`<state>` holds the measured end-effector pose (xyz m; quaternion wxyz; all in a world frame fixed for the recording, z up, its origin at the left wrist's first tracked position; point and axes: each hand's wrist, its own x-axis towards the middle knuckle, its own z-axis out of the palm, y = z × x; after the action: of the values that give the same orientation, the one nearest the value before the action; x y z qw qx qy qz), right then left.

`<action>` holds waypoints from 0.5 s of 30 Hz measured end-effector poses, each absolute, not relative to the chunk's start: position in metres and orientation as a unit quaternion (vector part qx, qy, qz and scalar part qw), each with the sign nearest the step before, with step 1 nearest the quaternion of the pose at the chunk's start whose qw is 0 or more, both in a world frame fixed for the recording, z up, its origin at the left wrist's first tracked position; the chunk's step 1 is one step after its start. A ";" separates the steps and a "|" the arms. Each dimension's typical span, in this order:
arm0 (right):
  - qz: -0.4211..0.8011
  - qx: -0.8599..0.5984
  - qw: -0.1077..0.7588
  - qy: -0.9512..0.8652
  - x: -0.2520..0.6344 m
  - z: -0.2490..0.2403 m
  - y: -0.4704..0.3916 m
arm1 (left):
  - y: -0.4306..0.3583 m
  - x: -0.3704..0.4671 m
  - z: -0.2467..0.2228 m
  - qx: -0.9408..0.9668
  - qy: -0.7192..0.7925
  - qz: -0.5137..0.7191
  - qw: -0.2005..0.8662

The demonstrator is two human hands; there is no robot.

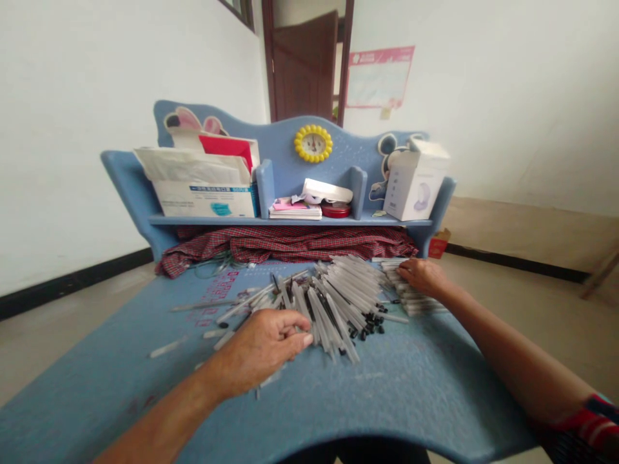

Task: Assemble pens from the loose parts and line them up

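Curling beside translucent tubes [355, 283], left hand [264, 341]: can't tell whether fingertips meet. Small black pieces [371, 324] lie right of it, by the heap. Farther right, right hand [424, 277] touches a tube stack [416, 301], grip unclear.

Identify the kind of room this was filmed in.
Probably a room in a home: a blue desk with cartoon figures and a shelf, a checked cloth tucked under that shelf, and a wooden door standing open behind.
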<state>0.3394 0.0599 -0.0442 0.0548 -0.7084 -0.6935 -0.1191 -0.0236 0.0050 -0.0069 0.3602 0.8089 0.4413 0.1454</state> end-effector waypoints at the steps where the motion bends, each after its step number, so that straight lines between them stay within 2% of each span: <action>1: -0.118 -0.707 0.057 -0.695 0.338 -0.045 0.059 | 0.005 -0.024 -0.007 0.809 0.441 0.147 0.359; 15: -0.113 -0.707 0.075 -0.694 0.340 -0.048 0.054 | 0.006 -0.028 0.003 0.803 0.453 0.191 0.337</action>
<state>0.3396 0.0535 -0.0477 0.0748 -0.7070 -0.6941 -0.1130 -0.0283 0.0058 0.0032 0.3366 0.8029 0.4531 0.1914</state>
